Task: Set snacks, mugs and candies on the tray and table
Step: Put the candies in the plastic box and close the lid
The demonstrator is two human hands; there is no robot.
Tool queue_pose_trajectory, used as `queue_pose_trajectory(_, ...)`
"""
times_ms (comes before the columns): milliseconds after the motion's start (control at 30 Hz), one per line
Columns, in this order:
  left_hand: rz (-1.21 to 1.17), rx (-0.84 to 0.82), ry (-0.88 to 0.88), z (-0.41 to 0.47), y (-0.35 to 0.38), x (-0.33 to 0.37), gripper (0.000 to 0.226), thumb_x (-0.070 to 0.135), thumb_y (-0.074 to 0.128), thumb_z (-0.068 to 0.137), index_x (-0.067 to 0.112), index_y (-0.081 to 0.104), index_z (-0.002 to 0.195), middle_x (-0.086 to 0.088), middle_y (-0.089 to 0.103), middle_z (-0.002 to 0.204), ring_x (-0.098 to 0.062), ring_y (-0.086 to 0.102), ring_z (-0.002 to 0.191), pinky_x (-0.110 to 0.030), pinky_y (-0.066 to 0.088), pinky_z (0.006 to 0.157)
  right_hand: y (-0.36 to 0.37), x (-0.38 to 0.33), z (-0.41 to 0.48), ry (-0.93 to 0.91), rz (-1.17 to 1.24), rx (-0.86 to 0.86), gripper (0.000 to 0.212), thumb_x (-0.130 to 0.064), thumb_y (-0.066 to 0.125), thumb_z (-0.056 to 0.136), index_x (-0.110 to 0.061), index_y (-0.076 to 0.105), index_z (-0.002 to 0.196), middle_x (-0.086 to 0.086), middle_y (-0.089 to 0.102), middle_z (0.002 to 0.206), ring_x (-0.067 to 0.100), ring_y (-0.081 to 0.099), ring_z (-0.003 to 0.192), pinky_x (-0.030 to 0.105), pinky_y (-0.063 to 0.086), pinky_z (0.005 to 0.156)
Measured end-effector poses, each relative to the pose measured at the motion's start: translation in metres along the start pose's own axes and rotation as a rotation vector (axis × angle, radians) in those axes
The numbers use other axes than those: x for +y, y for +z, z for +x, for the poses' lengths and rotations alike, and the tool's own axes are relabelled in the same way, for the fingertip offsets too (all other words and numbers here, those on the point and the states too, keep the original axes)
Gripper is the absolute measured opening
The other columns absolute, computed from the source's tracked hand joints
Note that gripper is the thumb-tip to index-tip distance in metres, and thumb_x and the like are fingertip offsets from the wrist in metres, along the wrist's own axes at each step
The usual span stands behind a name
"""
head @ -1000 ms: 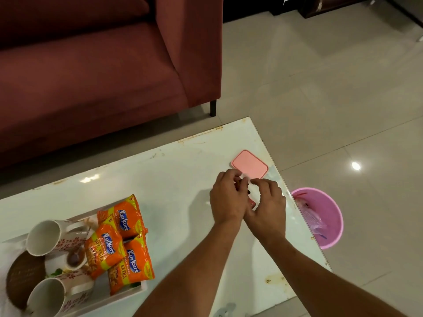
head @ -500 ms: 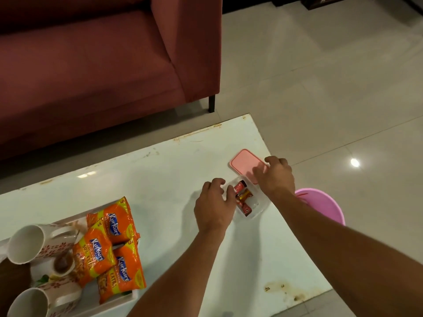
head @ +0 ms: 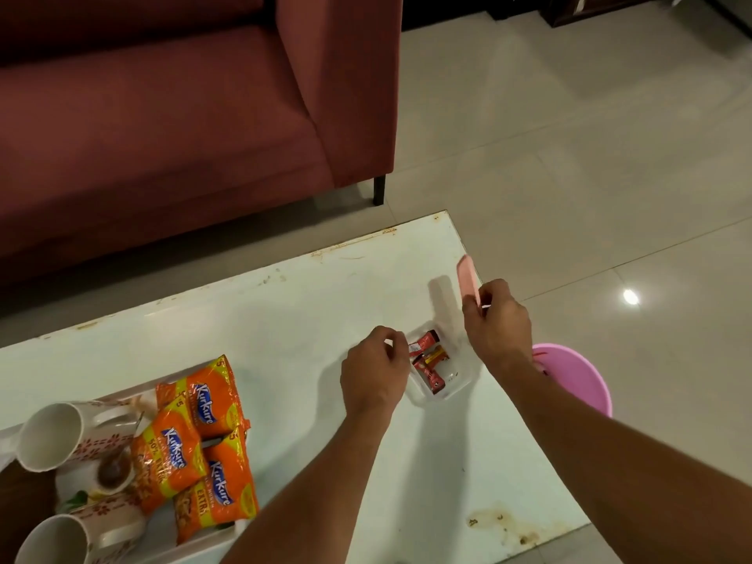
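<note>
Now that our right hand point(head: 494, 319) has lifted the pink lid point(head: 466, 275) off the table point(head: 285, 319), where it lay flat half a second ago, we hold it pinched on edge above the clear box point(head: 441, 370). Closing the box looks like our next step. Our left hand point(head: 374, 374) curls loosely at the box's rim; whether it grips anything we cannot tell. Inside the box lie a few red candies point(head: 429, 360). On the tray point(head: 211, 541) sit three orange snack packs point(head: 203, 437) and mugs point(head: 53, 435).
</note>
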State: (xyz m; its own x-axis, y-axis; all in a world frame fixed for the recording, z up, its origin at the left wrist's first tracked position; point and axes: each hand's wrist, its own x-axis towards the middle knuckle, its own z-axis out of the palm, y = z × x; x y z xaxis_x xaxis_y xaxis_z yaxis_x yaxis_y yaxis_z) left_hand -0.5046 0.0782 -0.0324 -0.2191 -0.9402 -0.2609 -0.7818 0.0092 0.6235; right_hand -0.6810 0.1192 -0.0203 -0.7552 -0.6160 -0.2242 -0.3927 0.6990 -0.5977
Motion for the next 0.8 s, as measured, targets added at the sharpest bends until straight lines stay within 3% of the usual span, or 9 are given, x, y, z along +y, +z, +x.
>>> queue_pose_trajectory(100, -0.133, -0.008, -0.062, -0.003, -0.009, 0.010, 0.039, 0.052, 0.046, 0.101, 0.022, 0.067, 0.087, 0.006, 0.074, 0.081, -0.014, 0.069, 0.070, -0.027, 0.054, 0.065, -0.009, -0.001, -0.035, -0.213, -0.021, 0.130, 0.016, -0.024, 0.059, 0.096, -0.013, 0.054, 0.106, 0.007, 0.066, 0.104, 0.027, 0.064, 0.084, 0.036, 0.053, 0.068)
queue_pose_trajectory(233, -0.472, -0.201, -0.150, -0.009, -0.024, 0.033, 0.048, 0.068, 0.046, 0.094, 0.028, 0.071, 0.089, 0.008, 0.077, 0.086, -0.020, 0.074, 0.074, -0.022, 0.055, 0.065, -0.010, 0.000, -0.080, -0.420, -0.135, 0.061, 0.017, -0.022, 0.063, 0.094, -0.009, 0.057, 0.104, 0.008, 0.059, 0.139, 0.031, 0.065, 0.108, 0.039, 0.058, 0.074)
queue_pose_trajectory(400, -0.613, -0.297, -0.211, -0.015, -0.039, 0.044, 0.028, 0.054, 0.064, 0.092, 0.029, 0.077, 0.091, 0.008, 0.077, 0.081, -0.017, 0.073, 0.060, -0.013, 0.042, 0.043, -0.009, 0.008, -0.116, -0.564, -0.220, 0.096, 0.042, -0.013, 0.075, 0.085, -0.003, 0.063, 0.124, 0.015, 0.064, 0.134, 0.037, 0.069, 0.104, 0.040, 0.061, 0.070)
queue_pose_trajectory(500, -0.596, -0.345, -0.200, -0.018, -0.044, 0.034, 0.013, 0.035, 0.068, 0.092, 0.026, 0.077, 0.096, 0.007, 0.077, 0.081, -0.020, 0.069, 0.052, -0.013, 0.039, 0.041, -0.009, 0.013, -0.126, -0.506, -0.229, 0.045, 0.049, -0.032, 0.076, 0.085, -0.007, 0.063, 0.125, 0.012, 0.058, 0.144, 0.032, 0.063, 0.119, 0.044, 0.061, 0.084)
queue_pose_trajectory(600, -0.572, -0.336, -0.184, -0.019, -0.046, 0.023, 0.010, 0.029, 0.068, 0.093, 0.025, 0.077, 0.097, 0.009, 0.077, 0.087, -0.020, 0.066, 0.047, -0.014, 0.039, 0.042, -0.007, 0.016, -0.132, -0.348, -0.175, 0.032, 0.059, -0.056, 0.072, 0.081, -0.018, 0.057, 0.123, 0.005, 0.051, 0.151, 0.026, 0.052, 0.130, 0.042, 0.047, 0.101)
queue_pose_trajectory(700, -0.542, -0.335, -0.153, -0.019, -0.045, 0.014, 0.015, 0.033, 0.065, 0.094, 0.025, 0.077, 0.100, 0.015, 0.076, 0.085, -0.020, 0.069, 0.050, -0.018, 0.044, 0.052, 0.001, 0.018, -0.132, -0.335, -0.170, 0.066, 0.066, -0.054, 0.076, 0.079, -0.016, 0.055, 0.129, 0.007, 0.058, 0.139, 0.030, 0.058, 0.120, 0.042, 0.048, 0.096)
queue_pose_trajectory(800, -0.454, -0.262, -0.098, -0.016, -0.041, 0.007, 0.024, 0.044, 0.061, 0.096, 0.028, 0.076, 0.106, 0.016, 0.075, 0.095, -0.015, 0.074, 0.076, -0.029, 0.054, 0.076, 0.011, 0.020, -0.131, -0.268, -0.179, 0.102, 0.071, -0.056, 0.077, 0.078, -0.015, 0.054, 0.132, 0.007, 0.058, 0.135, 0.031, 0.057, 0.115, 0.044, 0.047, 0.092)
